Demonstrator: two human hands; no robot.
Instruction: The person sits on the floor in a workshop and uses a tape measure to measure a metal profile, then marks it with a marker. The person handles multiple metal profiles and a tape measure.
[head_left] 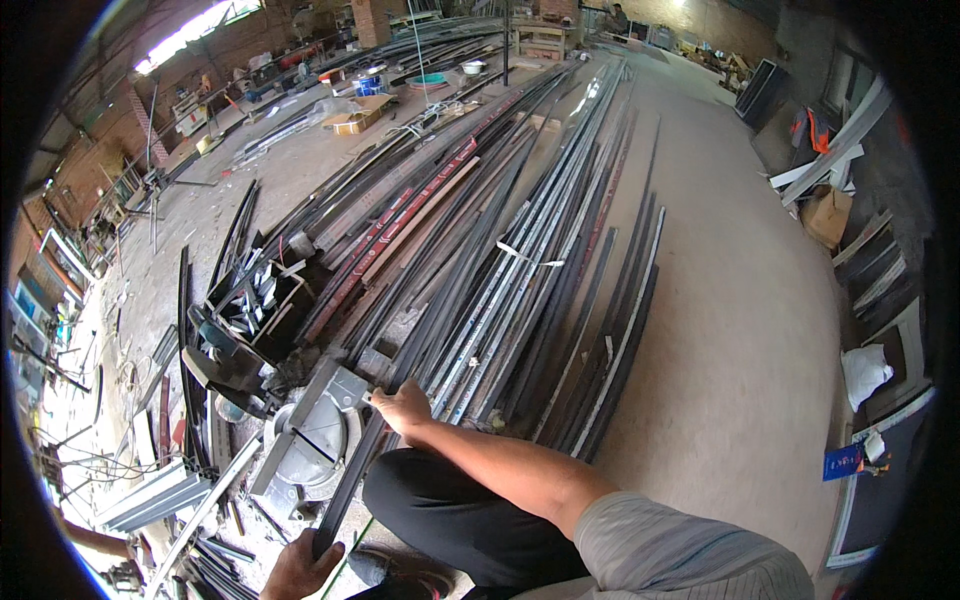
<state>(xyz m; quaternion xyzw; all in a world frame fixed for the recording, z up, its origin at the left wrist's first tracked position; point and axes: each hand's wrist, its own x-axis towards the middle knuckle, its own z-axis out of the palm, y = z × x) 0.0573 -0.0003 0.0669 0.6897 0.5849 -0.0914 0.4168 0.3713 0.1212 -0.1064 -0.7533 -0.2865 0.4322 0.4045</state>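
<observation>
My left hand (pixel 300 570), at the lower edge, is closed around the near end of a long dark metal profile (pixel 346 490). From there the profile runs up past the saw to my right hand (pixel 402 408), which is closed on it beside the saw's fence. Some of the right fingers are hidden behind the hand. Left of the profile stands a miter saw with a round grey turntable (pixel 318 430) and a straight metal fence (pixel 297 428). Its dark saw head (pixel 225 355) is at the turntable's far left.
A long pile of metal profiles (pixel 500 300) stretches away ahead. Short offcuts (pixel 265 300) fill a container behind the saw. Light profiles (pixel 165 495) lie at lower left. A cardboard box (pixel 358 115) and blue bucket (pixel 368 85) stand farther back. Framed panels (pixel 890 490) lean along the right.
</observation>
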